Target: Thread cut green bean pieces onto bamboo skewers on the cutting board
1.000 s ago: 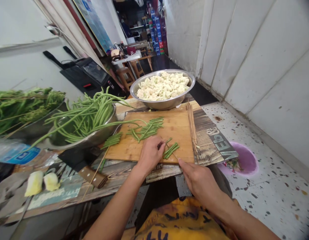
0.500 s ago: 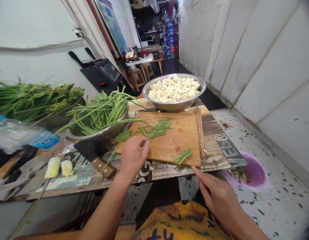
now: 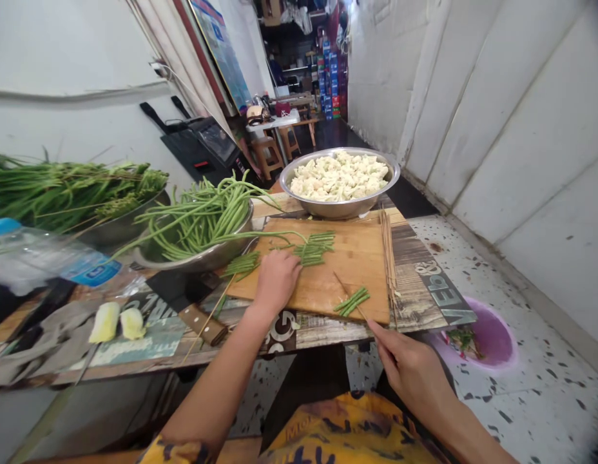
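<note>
My right hand (image 3: pixel 410 364) pinches the lower end of a thin bamboo skewer (image 3: pixel 341 281). Several short green bean pieces (image 3: pixel 352 301) sit side by side on it, low over the near right of the wooden cutting board (image 3: pixel 357 258). My left hand (image 3: pixel 279 274) is on the left of the board, fingers bent and pressed together. Its fingertips meet a row of cut bean pieces (image 3: pixel 316 248); whatever lies under them is hidden. Another small bundle of cut beans (image 3: pixel 241 264) rests just left of this hand.
Long beans fill a metal bowl (image 3: pixel 202 258); cauliflower florets fill another basin (image 3: pixel 337 207) behind the board. Loose skewers (image 3: pixel 388 251) line the board's right edge. A cleaver (image 3: pixel 202 322), a water bottle (image 3: pixel 81 267) and leafy greens (image 3: pixel 71 193) are left. A purple tub (image 3: pixel 497 335) stands on the floor.
My left hand has moved forward and right, to the row of cut beans. The skewer now shows beyond the bean pieces, while my right hand has hardly moved.
</note>
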A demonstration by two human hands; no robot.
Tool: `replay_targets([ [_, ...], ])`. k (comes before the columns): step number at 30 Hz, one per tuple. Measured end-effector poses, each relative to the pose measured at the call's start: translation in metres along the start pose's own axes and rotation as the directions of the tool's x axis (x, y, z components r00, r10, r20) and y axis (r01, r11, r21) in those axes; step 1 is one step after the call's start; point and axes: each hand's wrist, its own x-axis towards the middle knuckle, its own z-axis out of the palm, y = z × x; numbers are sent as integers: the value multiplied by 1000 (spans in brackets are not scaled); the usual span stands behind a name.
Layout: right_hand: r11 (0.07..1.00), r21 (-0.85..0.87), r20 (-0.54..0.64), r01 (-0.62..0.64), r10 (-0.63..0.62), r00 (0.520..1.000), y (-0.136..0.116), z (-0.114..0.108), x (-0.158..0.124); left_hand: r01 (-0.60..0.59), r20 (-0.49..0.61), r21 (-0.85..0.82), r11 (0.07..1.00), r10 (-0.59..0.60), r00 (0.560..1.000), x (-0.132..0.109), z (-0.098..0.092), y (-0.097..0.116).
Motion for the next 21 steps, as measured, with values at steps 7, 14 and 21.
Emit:
replay_targets([
  [7,999,30,-16,-13,13,1000,-1,-1,2,-12,62,-44,999,14,998,0,-3,4],
  [14,998,57,23,-8,7,1000,-6,-10,-3,-29,69,-298,954,52,996,-3,1,29],
  [21,998,53,43,-16,14,999,-3,-14,-11,52,105,-405,913,-10,994,-4,3,58],
])
